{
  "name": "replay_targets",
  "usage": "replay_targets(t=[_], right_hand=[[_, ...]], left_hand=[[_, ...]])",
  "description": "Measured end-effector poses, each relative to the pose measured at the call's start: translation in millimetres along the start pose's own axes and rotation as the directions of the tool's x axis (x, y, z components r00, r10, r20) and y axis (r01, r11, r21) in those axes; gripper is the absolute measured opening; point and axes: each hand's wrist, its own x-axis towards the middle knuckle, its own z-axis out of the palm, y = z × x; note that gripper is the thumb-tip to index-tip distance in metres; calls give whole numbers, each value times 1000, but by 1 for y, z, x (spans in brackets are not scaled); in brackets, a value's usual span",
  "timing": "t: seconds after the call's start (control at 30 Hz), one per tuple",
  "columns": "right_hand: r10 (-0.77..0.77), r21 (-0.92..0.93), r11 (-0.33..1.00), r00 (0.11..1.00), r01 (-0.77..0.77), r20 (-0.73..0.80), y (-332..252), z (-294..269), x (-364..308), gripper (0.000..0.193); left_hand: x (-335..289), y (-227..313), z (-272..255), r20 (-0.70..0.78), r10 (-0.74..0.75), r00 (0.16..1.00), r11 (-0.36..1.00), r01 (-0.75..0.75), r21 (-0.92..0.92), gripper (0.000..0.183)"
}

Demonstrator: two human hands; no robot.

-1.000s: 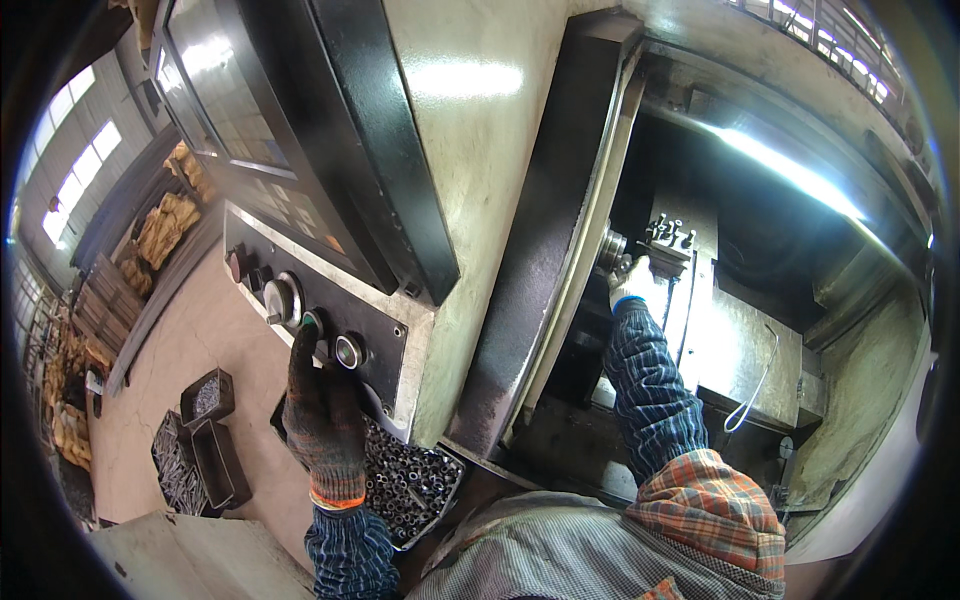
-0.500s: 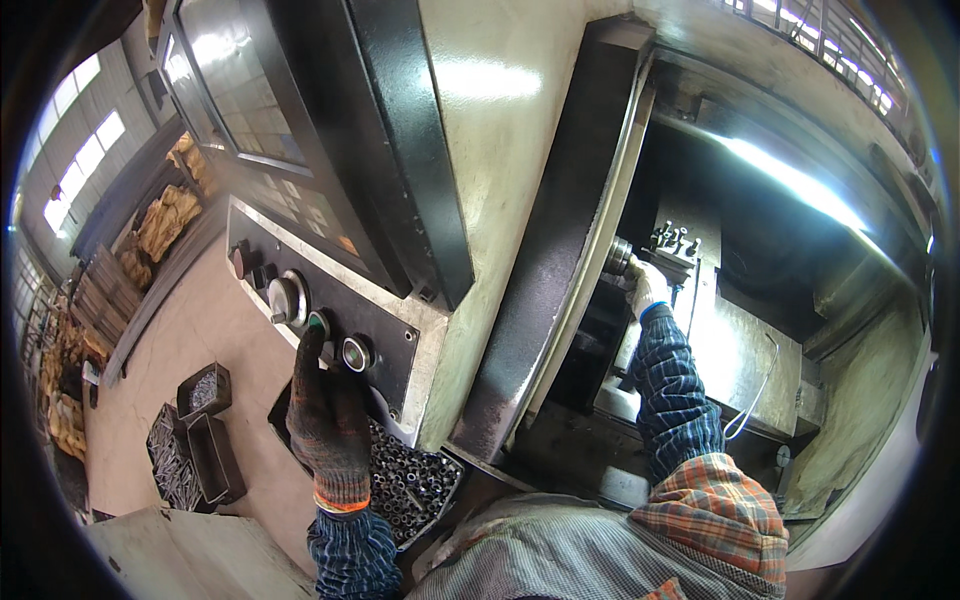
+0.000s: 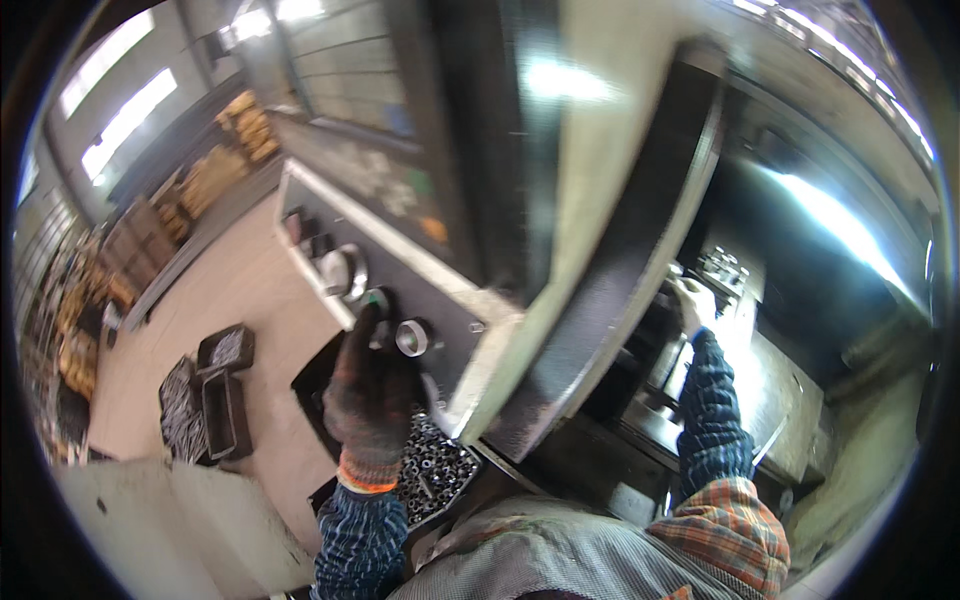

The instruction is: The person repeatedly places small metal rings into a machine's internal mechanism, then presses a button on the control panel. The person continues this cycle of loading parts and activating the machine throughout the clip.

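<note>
My left hand, in a dark glove with an orange cuff, is at the machine's control panel. Its index finger is stretched out onto a green push button; the other fingers are blurred but look extended. Beside that button sit a ringed button and a round dial. Inside the lathe, my right hand wears a pale glove. Its fingers are curled at the spindle end, left of the tool post. Whatever they grip is hidden by the hand and the blur.
A tray of small metal rings stands below my left hand. The sliding door's dark edge rises between my arms. A screen housing overhangs the panel. Metal bins and a heap of rods lie on the floor at left.
The whole view has swung, shifting the scene rightward and blurring it. My left index finger stays at the green button. The right hand stays by the spindle, its fingers now more curled.
</note>
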Motion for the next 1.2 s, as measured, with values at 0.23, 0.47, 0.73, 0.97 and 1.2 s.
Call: replay_targets(t=[0.23,0.47,0.73,0.97,1.2], right_hand=[[31,10,999,992,-33,124,6,-12,17,25],[99,184,972,964,-146,245,69,-20,69,37],[208,12,977,969,-211,132,114,-4,94,33],[-93,-82,994,947,71,-307,42,-20,34,34],[-317,149,885,806,440,-500,-89,-70,-75,36]], left_hand=[[-3,18,-5,0,88,996,848,-75,525,56],[-15,25,1,5,123,992,858,-108,502,56],[-28,38,12,153,180,972,628,-233,743,61],[-66,32,-1,55,244,968,769,-228,597,46],[-137,23,-44,-166,9,986,946,45,320,41]])
